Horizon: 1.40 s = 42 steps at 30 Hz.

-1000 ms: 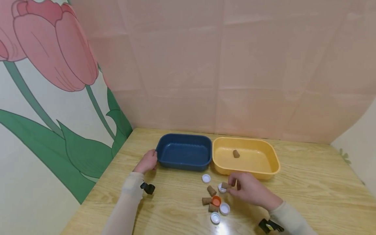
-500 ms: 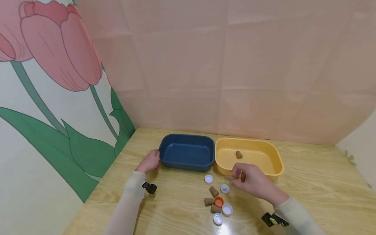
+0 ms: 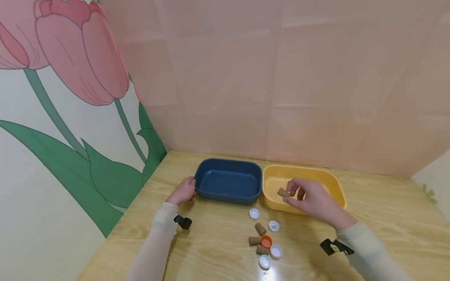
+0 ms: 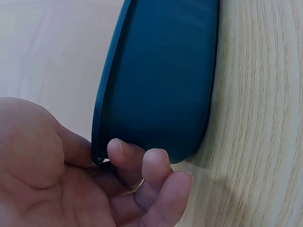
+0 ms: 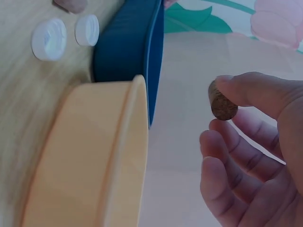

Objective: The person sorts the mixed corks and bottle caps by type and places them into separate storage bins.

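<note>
My right hand [image 3: 311,200] pinches a cork stopper [image 5: 222,101] between thumb and fingertips, above the yellow tub [image 3: 337,186]. In the right wrist view the cork is tilted and apart from the tub's rim. The hand covers part of the tub's inside. My left hand [image 3: 183,191] grips the left end of the dark blue tub [image 4: 161,80]; in the left wrist view its thumb goes behind the rim and the fingers curl at the outer wall. Nothing shows inside the blue tub. More corks [image 3: 260,228] lie on the table in front of the tubs.
Among the corks lie several white bottle caps [image 3: 275,251] and an orange cap [image 3: 266,241]. Both tubs stand side by side on the wooden table [image 3: 218,242]. A pink covering [image 3: 225,78] rises behind, with a tulip-painted wall [image 3: 63,97] at the left.
My right hand has lifted the cork from beside a white cap and carried it forward over the yellow tub. The cork seen earlier inside that tub is now hidden. My left hand still holds the blue tub.
</note>
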### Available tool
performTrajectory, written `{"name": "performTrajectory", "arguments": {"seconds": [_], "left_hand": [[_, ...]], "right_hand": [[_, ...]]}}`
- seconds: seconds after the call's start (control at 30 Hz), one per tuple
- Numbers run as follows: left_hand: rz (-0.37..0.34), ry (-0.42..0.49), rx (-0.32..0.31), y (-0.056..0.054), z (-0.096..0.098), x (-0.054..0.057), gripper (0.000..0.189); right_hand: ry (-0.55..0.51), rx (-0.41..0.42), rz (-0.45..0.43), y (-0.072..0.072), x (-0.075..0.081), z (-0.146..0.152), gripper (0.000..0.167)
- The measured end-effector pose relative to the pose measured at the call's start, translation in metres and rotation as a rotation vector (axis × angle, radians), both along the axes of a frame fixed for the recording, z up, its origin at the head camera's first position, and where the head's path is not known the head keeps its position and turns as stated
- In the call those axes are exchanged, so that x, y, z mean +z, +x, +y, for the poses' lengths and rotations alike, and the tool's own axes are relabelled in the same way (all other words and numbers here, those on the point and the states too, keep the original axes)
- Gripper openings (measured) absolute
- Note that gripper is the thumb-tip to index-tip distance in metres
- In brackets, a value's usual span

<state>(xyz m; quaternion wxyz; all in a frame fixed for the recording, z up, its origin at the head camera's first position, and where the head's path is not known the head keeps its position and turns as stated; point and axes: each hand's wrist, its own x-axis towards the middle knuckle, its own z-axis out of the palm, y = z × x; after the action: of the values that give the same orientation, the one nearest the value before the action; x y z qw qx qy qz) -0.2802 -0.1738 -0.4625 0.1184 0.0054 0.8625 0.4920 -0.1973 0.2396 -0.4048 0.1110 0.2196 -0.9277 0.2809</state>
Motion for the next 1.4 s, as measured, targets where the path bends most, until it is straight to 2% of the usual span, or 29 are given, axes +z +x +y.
{"name": "performTrajectory", "arguments": {"seconds": [0.4, 0.63, 0.9, 1.07, 1.4], "left_hand": [[-0.004, 0.006, -0.031, -0.007, 0.009, 0.000, 0.039], [-0.011, -0.009, 0.001, -0.005, 0.000, 0.004, 0.042], [-0.027, -0.018, 0.006, -0.003, -0.008, 0.001, 0.040], [-0.018, -0.003, -0.004, -0.004, -0.006, 0.000, 0.038], [-0.041, 0.052, 0.001, -0.007, -0.003, -0.006, 0.044]], "right_hand": [[0.016, -0.040, -0.058, -0.032, 0.011, 0.028, 0.016], [0.016, 0.006, -0.057, -0.057, 0.011, 0.033, 0.037], [0.051, -0.001, -0.066, -0.081, 0.012, 0.038, 0.025], [0.086, -0.013, -0.089, -0.090, 0.011, 0.046, 0.023], [0.138, -0.041, -0.233, -0.102, 0.010, 0.056, 0.027]]}}
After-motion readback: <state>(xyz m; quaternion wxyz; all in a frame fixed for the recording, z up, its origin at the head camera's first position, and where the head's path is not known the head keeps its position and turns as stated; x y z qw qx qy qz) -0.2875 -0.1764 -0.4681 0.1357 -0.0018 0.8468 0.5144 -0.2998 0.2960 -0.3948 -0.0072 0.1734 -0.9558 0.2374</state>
